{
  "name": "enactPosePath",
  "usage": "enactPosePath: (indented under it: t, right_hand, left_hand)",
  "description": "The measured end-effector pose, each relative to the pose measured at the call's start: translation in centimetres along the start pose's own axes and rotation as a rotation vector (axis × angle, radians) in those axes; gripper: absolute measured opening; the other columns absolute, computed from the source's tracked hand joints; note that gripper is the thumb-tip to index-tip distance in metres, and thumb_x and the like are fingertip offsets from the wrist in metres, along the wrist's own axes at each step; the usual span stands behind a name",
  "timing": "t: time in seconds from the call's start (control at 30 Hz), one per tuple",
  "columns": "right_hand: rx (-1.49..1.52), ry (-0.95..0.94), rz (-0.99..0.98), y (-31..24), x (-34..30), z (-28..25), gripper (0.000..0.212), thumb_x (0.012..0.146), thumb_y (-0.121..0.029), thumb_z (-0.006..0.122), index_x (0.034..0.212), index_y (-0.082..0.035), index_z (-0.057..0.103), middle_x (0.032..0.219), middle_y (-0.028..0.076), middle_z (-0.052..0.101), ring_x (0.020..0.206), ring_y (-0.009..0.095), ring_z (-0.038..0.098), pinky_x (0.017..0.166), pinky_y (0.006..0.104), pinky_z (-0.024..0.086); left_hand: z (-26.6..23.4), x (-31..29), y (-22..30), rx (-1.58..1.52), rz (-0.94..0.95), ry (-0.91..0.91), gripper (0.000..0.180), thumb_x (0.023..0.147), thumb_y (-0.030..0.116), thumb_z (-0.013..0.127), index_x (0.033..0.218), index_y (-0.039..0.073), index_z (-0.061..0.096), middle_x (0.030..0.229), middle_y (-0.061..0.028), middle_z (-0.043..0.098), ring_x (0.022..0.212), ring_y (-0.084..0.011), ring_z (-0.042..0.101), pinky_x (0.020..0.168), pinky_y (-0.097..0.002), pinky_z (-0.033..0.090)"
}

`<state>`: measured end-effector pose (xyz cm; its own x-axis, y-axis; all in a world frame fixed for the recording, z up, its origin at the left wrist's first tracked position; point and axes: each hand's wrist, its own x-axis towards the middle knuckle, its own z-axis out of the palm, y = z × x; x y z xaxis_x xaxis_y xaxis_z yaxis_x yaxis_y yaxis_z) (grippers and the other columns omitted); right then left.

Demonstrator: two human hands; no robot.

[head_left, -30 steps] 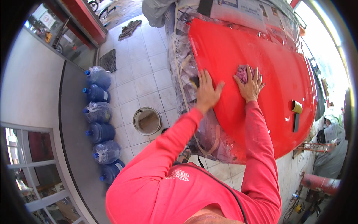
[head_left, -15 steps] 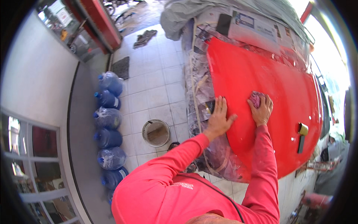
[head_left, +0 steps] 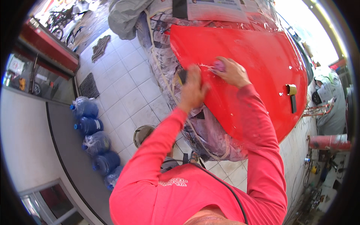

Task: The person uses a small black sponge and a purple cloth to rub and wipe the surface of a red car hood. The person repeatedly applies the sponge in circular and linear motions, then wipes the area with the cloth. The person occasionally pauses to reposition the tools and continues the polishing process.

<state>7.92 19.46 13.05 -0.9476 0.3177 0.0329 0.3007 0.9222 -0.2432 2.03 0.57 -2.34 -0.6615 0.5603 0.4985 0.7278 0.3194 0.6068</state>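
Note:
A glossy red car hood (head_left: 247, 108) with wet streaks and drops lies before me. My right hand (head_left: 235, 74) is closed round a bunched pinkish-purple cloth (head_left: 219, 66) above or on the hood's left part; contact cannot be made out. Along the hood's left edge is my left hand (head_left: 193, 90), fingers stretched out and thumb apart, blurred by motion, with nothing visible in it. A thin whitish streak shows on the red surface between the hands. Beside the left fingers is a black and yellow patch on the masking paper (head_left: 161, 62).
On the hood's right side lie a dark flat block (head_left: 293, 104) and a curled tan piece (head_left: 291, 89). A bucket (head_left: 142, 135) stands on the tiled floor (head_left: 123, 90), partly behind my left arm. Several blue water jugs (head_left: 90, 126) line the wall. A grey cover (head_left: 125, 17) drapes the car's far end.
The view has shifted, so the hood sits further left and higher. My right hand and the cloth have moved farther up the hood, closer to my left hand, which stays along the left edge.

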Motion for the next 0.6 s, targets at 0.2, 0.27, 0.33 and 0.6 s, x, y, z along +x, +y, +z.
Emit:
enactPosePath:
  t: [0.2, 0.27, 0.33, 0.6]
  right_hand:
    - [-0.171, -0.033, 0.08, 15.8, -9.2, 2.5, 0.111, 0.081, -0.064, 0.084, 0.171, -0.031, 0.028, 0.178, 0.024, 0.016, 0.159, 0.055, 0.019, 0.128, 0.0643, 0.025]
    - [-0.112, -0.116, 0.332, 15.3, -12.9, 2.0, 0.125, 0.07, -0.067, 0.09, 0.172, -0.036, 0.025, 0.179, 0.025, 0.008, 0.159, 0.061, 0.008, 0.13, 0.0653, 0.021]
    - [-0.122, -0.174, 0.396, 14.6, -13.0, 1.1, 0.125, 0.069, -0.068, 0.09, 0.171, -0.039, 0.024, 0.179, 0.024, 0.008, 0.159, 0.063, 0.006, 0.13, 0.0656, 0.021]
    - [-0.137, -0.153, 0.315, 17.2, -11.8, 3.0, 0.125, 0.07, -0.077, 0.086, 0.171, -0.043, 0.02, 0.18, 0.022, 0.005, 0.155, 0.068, 0.006, 0.123, 0.075, 0.025]
  left_hand:
    - [-3.6, 16.8, -14.6, 0.314, -0.032, 0.099, 0.087, 0.11, 0.055, 0.047, 0.162, -0.013, 0.03, 0.169, -0.0358, 0.028, 0.162, -0.0462, 0.022, 0.134, -0.0481, 0.02]
    - [-0.3, 11.3, -7.9, 0.143, -0.01, 0.132, 0.091, 0.109, 0.057, 0.048, 0.162, -0.014, 0.029, 0.17, -0.0365, 0.026, 0.162, -0.0458, 0.022, 0.134, -0.0487, 0.019]
    - [1.0, 2.5, -0.2, 0.063, 0.073, 0.009, 0.096, 0.106, 0.065, 0.045, 0.164, -0.01, 0.03, 0.173, -0.0328, 0.023, 0.164, -0.0445, 0.018, 0.133, -0.0564, 0.017]
    - [-0.8, 4.4, -2.0, 0.025, 0.04, 0.048, 0.093, 0.108, 0.06, 0.048, 0.161, -0.014, 0.031, 0.171, -0.0341, 0.027, 0.162, -0.0479, 0.022, 0.133, -0.0553, 0.016]
